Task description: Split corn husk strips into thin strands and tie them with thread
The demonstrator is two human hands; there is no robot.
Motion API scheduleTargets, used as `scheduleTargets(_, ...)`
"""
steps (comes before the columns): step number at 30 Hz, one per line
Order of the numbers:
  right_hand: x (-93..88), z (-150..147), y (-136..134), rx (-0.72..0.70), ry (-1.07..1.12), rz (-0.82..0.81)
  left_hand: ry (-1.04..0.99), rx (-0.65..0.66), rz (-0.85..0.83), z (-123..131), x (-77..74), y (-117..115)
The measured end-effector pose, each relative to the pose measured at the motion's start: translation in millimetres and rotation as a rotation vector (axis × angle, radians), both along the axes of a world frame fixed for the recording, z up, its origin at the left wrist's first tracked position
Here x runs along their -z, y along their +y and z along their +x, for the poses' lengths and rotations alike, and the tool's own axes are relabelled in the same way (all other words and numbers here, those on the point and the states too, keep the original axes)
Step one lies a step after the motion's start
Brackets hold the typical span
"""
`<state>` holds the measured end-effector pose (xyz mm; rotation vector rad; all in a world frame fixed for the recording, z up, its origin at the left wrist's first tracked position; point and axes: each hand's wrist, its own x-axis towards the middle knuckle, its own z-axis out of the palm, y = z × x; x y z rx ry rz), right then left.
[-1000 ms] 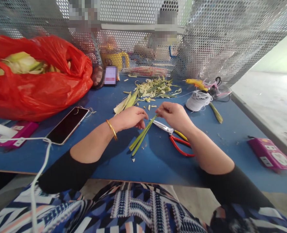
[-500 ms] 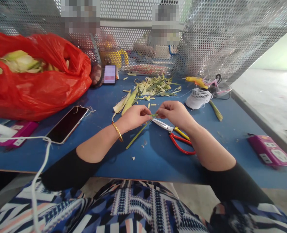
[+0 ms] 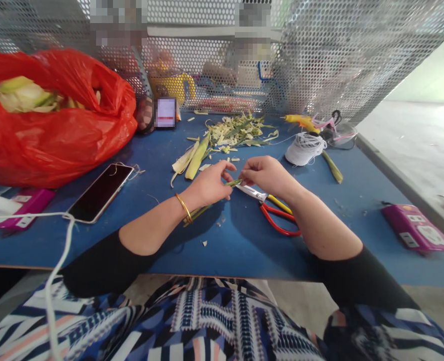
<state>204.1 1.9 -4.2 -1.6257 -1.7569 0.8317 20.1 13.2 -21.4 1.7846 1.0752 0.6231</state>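
A thin green strip of husk (image 3: 232, 183) runs between my two hands above the blue table. My right hand (image 3: 261, 173) pinches its right end with the fingertips. My left hand (image 3: 212, 184) is around the strip, thumb and fingers a little apart at the tips; the strip's tail comes out below the palm near a gold bangle (image 3: 183, 208). Just under my right hand lie scissors (image 3: 280, 219) with red and yellow handles, their blades pointing left. Beyond my left hand are long husk pieces (image 3: 197, 159) and a heap of cut husk scraps (image 3: 237, 130).
A red plastic bag (image 3: 94, 135) of husks fills the back left, with a phone (image 3: 100, 193) before it. White cord (image 3: 305, 149), a yellow glue gun (image 3: 302, 122) and a purple box (image 3: 419, 228) are on the right. A perforated metal screen (image 3: 214, 55) stands behind.
The fingers of my left hand have spread a little and the hand has turned. The strip's tail has swung back toward my left wrist. The view has shifted slightly.
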Motion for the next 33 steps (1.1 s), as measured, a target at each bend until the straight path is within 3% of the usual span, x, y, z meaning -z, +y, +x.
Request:
scheduleTargets(5, -0.1, -1, 1, 0.014, 0.018, -0.042, 0.200, 0.056, 0.159, 1, -1.1, -3)
scheduleTargets(14, 1.7, 0, 2, -0.022, 0.272, -0.173, 0.542, 0.056, 0.732, 3, -2.1, -13)
scheduleTargets(17, -0.2, -1, 2, -0.001, 0.299, -0.209, 0.568, 0.105, 0.893, 1, -2.9, -10)
scheduleTargets(22, -2.1, -1, 1, -0.034, 0.337, -0.213, 0.477, 0.311, 1.103, -1, 0.0, -1)
scheduleTargets(25, -2.9, -2, 0, -0.044, 0.340, -0.205, 0.462, 0.349, 1.114, -2, 1.6, 1)
scheduleTargets(28, -5.8, -4, -1, -0.039, 0.351, -0.178, 0.386, 0.331, 1.021, -4, -1.0, 2)
scheduleTargets(30, -8.6, -5, -3, -0.065, 0.358, -0.156, 0.236, 0.322, 0.890, -7, -4.5, 3)
scheduleTargets(33, -12.1, -4, -4, -0.122, 0.390, -0.167, -0.032, 0.271, 0.569, -9, -8.5, 7)
